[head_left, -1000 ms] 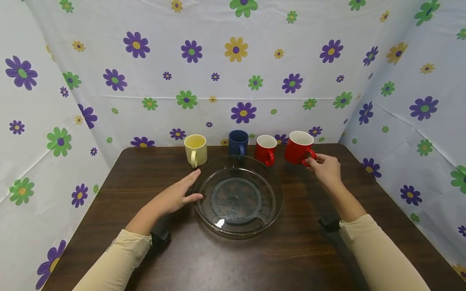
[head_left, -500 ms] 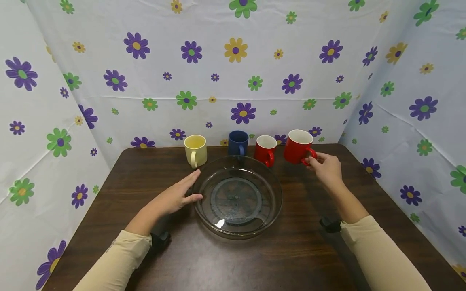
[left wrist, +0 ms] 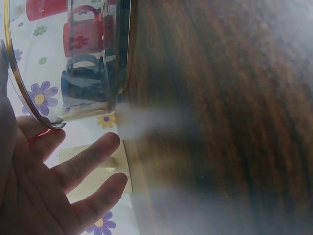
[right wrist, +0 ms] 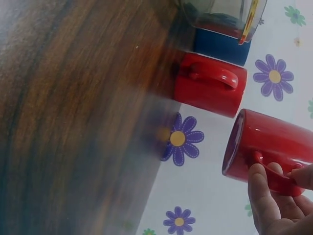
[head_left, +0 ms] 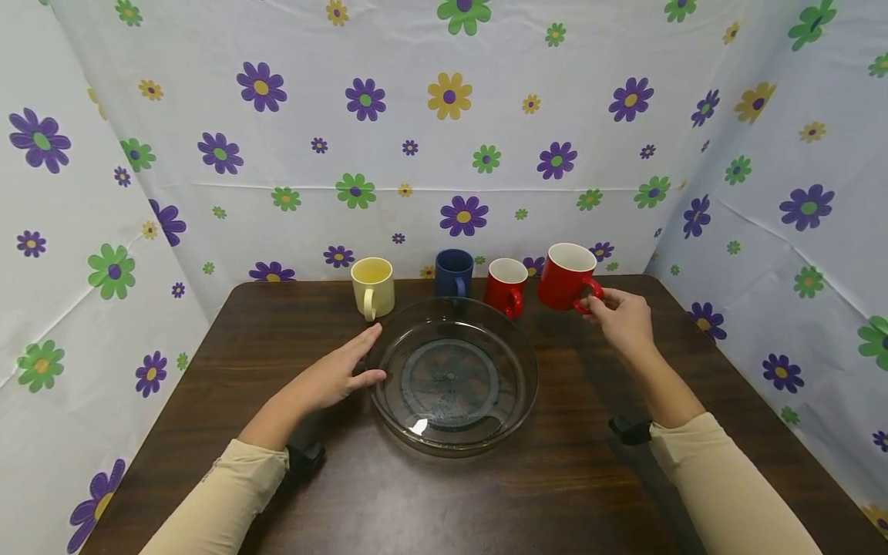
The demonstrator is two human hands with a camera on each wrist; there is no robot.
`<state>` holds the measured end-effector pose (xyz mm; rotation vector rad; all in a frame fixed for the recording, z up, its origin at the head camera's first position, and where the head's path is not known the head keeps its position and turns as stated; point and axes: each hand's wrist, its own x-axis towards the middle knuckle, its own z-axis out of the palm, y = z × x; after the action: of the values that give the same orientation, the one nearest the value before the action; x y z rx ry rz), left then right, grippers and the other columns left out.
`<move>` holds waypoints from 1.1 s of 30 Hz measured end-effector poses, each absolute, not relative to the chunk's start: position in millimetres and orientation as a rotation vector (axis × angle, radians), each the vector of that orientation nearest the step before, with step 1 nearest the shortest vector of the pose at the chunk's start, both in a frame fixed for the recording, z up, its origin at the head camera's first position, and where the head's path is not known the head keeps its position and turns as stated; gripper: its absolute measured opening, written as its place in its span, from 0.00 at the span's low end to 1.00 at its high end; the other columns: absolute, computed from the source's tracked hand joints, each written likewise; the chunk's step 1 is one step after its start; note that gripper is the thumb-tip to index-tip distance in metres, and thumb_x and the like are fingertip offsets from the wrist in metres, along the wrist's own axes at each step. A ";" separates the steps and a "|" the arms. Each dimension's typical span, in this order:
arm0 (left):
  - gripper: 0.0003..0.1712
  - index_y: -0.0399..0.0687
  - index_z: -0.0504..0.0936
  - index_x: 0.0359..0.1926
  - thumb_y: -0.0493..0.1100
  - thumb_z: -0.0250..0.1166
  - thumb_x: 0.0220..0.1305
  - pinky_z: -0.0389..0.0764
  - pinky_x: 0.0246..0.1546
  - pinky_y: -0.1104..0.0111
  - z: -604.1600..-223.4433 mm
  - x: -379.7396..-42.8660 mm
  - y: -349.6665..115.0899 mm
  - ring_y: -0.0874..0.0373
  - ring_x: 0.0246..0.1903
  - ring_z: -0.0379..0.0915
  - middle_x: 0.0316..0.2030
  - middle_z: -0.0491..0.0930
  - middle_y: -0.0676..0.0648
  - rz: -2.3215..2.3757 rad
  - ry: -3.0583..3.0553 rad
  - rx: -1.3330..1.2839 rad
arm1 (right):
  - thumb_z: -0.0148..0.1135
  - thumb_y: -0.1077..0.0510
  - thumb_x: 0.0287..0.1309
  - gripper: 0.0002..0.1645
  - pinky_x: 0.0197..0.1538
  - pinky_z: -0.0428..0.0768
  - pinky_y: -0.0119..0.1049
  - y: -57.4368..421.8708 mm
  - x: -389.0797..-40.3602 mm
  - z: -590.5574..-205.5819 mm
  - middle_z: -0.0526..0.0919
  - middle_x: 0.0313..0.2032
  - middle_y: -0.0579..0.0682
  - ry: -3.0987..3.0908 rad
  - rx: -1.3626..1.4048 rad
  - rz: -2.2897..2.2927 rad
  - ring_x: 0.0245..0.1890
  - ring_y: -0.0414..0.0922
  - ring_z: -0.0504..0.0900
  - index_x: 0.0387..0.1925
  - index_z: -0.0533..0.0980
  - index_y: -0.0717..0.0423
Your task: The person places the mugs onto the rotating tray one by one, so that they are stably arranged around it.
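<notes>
My right hand pinches the handle of a large red mug with a white inside. In the right wrist view this mug hangs above the wooden tabletop, its base in sight. At the left rim of a round smoked-glass dish, my left hand lies with fingers straight. The left wrist view has the fingers of that hand spread, some right at the dish's rim. A smaller red mug stands left of the held one.
A blue mug stands behind the dish, partly hidden by its rim. Farther left is a yellow mug, close to my left fingertips. White flowered cloth walls in the back and sides of the wooden table.
The large red mug has risen slightly and shifted a little left in my right hand. My left hand and the dish stay where they were.
</notes>
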<state>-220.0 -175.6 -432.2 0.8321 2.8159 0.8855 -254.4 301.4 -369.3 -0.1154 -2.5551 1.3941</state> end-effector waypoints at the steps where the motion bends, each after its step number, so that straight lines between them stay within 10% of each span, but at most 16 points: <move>1: 0.50 0.39 0.48 0.80 0.59 0.61 0.72 0.53 0.73 0.44 -432.2 -219.9 -175.7 0.41 0.77 0.48 0.79 0.48 0.37 0.887 2.815 0.833 | 0.56 0.53 0.75 0.25 0.44 0.82 0.26 301.3 -254.3 -368.6 0.85 0.50 0.66 -2.556 -0.104 1.385 0.42 0.52 0.88 0.61 0.76 0.68; 16: 0.50 0.39 0.48 0.80 0.60 0.60 0.72 0.54 0.73 0.44 -432.9 -219.9 -176.1 0.41 0.77 0.48 0.79 0.47 0.37 0.887 2.820 0.820 | 0.56 0.54 0.75 0.23 0.50 0.81 0.38 293.0 -251.2 -368.2 0.85 0.50 0.66 -2.541 -0.005 1.380 0.46 0.59 0.87 0.59 0.77 0.69; 33: 0.50 0.41 0.48 0.81 0.61 0.60 0.72 0.54 0.73 0.44 -433.1 -218.5 -176.7 0.42 0.76 0.48 0.79 0.48 0.38 0.912 2.815 0.807 | 0.57 0.55 0.74 0.24 0.43 0.82 0.24 286.6 -251.4 -366.4 0.85 0.48 0.68 -2.527 0.067 1.414 0.40 0.50 0.89 0.58 0.77 0.72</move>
<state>-218.5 -176.7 -433.1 0.8073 2.8145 0.9125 -251.4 286.6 -366.4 0.0674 -2.5274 1.4141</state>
